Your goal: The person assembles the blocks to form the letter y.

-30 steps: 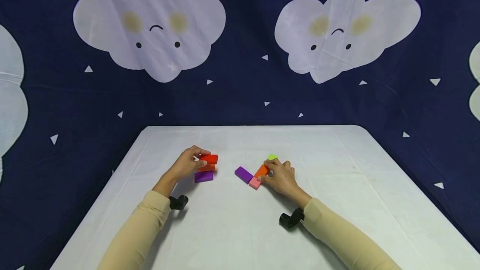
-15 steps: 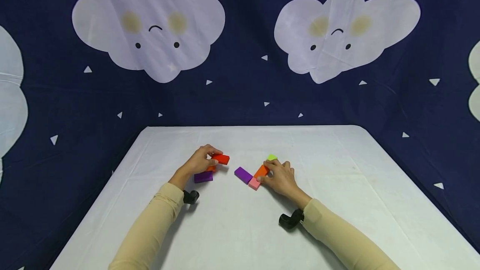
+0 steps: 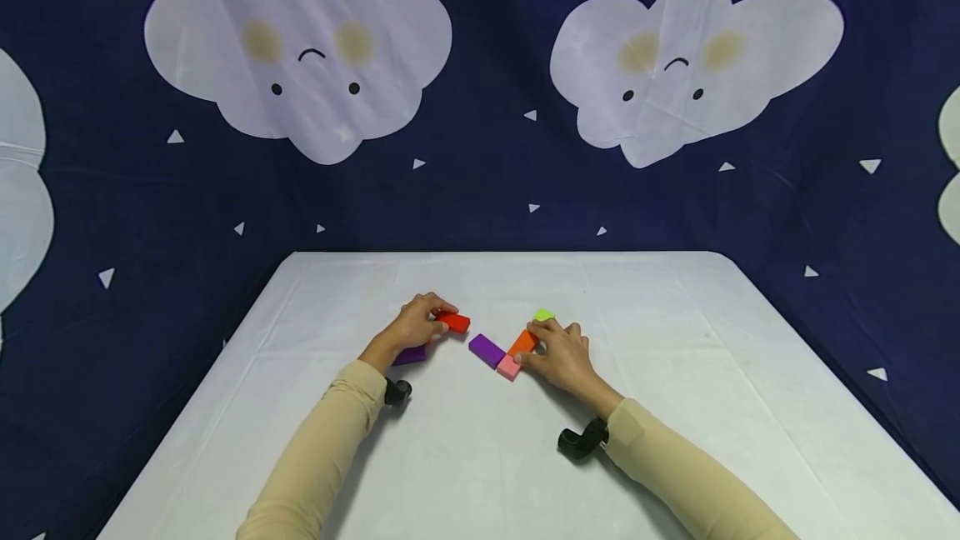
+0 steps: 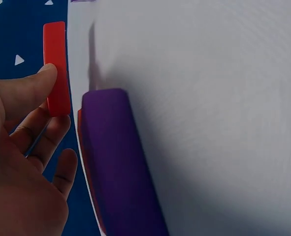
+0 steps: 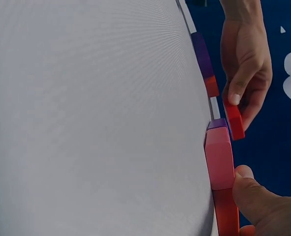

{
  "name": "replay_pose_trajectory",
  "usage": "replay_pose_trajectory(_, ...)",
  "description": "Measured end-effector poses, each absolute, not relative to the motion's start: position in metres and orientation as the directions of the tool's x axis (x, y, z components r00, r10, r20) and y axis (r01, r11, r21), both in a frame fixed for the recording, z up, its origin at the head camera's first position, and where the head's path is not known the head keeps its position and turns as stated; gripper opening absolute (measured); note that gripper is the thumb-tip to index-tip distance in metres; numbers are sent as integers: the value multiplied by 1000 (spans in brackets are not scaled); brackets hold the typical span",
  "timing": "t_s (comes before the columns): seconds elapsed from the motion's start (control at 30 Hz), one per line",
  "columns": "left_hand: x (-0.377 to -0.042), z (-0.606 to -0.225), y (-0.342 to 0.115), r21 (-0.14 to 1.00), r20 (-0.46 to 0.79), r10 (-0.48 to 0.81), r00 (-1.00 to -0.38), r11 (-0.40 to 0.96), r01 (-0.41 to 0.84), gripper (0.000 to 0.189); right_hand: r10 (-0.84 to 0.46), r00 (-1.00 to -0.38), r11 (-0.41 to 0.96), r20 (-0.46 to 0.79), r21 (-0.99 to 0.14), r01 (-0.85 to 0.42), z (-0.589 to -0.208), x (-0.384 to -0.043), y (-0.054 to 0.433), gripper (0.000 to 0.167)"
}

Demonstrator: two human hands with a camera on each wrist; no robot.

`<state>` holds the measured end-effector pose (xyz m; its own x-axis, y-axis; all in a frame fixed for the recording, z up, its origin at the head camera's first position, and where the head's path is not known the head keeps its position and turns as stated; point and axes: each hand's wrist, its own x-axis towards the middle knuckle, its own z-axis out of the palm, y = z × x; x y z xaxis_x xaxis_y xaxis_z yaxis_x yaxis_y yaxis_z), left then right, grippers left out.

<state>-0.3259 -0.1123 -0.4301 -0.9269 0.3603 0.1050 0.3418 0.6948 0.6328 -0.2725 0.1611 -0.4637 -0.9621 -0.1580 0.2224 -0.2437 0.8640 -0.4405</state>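
In the head view my left hand (image 3: 415,325) pinches a red block (image 3: 454,322) between thumb and fingers, raised above the table; the left wrist view shows the thumb across its face. Below that hand lie a purple block (image 3: 409,355) and an orange block (image 5: 211,86), the latter mostly hidden from the head. My right hand (image 3: 562,354) grips another orange block (image 3: 522,342), thumb at its near end and fingertips at its far end. A small pink block (image 3: 509,367) adjoins that near end, with a second purple block (image 3: 487,351) angled off it to the left.
A lime green block (image 3: 543,315) shows just past the right fingertips. All the blocks lie on a white-covered table (image 3: 480,457). Behind its far edge hangs a dark blue cloth (image 3: 495,190) printed with clouds.
My left hand has carried the red block rightward from above the left purple and orange blocks, toward the right-hand row. My right hand and its blocks stay in place.
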Motion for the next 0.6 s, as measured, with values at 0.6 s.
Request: replay_pose_trajectory(0.6,-325,-441,-103,554,91,360,-928,756,348,31,-155,-964,863,216,-446,-239,-465,-272,161,65)
